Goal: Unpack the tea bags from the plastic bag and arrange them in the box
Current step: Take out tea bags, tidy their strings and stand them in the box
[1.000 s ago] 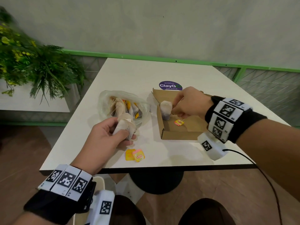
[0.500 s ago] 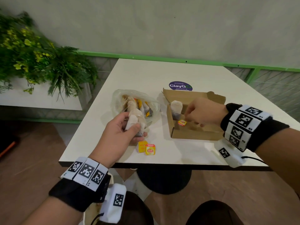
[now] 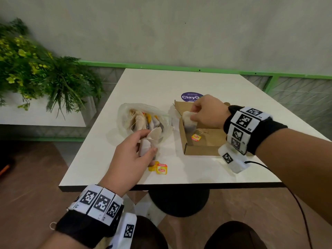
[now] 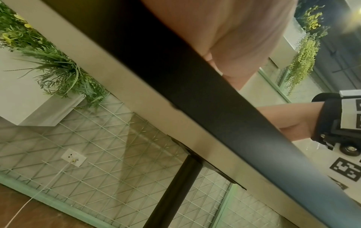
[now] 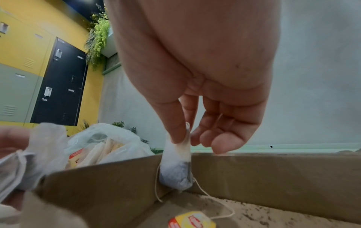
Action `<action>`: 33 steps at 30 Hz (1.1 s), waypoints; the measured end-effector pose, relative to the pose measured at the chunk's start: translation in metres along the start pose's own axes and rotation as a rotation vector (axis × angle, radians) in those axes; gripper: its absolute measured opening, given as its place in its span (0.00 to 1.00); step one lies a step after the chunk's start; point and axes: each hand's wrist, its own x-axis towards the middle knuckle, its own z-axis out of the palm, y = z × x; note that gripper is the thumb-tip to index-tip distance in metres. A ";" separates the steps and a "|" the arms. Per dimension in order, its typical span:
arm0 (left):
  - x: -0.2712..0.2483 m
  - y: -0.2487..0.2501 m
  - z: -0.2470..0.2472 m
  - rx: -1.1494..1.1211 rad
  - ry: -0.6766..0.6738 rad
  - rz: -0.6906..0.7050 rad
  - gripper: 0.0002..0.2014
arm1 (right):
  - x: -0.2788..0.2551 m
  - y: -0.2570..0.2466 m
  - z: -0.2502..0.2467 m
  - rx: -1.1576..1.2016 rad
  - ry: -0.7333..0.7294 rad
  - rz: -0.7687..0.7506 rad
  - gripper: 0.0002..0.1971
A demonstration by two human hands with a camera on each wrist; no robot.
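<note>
Since a moment ago, my right hand (image 3: 206,112) has again pinched the tea bag (image 5: 176,165), standing in the box (image 3: 203,150) corner. My left hand (image 3: 133,159) grips more bags (image 3: 149,142) beside the plastic bag (image 3: 124,115).

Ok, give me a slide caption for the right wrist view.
Right hand pinches a tea bag upright in the cardboard box corner, its tag on the floor.
</note>
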 end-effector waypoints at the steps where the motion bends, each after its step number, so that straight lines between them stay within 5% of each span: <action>1: 0.000 -0.001 -0.001 0.035 0.019 0.024 0.20 | 0.000 0.001 -0.003 0.009 0.015 -0.009 0.07; 10: -0.004 -0.004 -0.001 0.305 0.190 0.287 0.19 | -0.014 0.015 -0.037 0.019 -0.052 -0.044 0.03; 18: -0.014 -0.005 0.010 0.645 0.066 0.401 0.14 | -0.021 0.025 -0.028 0.093 -0.180 -0.011 0.06; 24: -0.017 -0.002 0.008 0.618 0.100 0.396 0.21 | -0.023 0.022 -0.026 -0.166 -0.117 -0.122 0.08; 33: -0.015 -0.003 0.008 0.577 0.129 0.370 0.20 | -0.013 0.016 -0.035 -0.096 -0.072 -0.167 0.07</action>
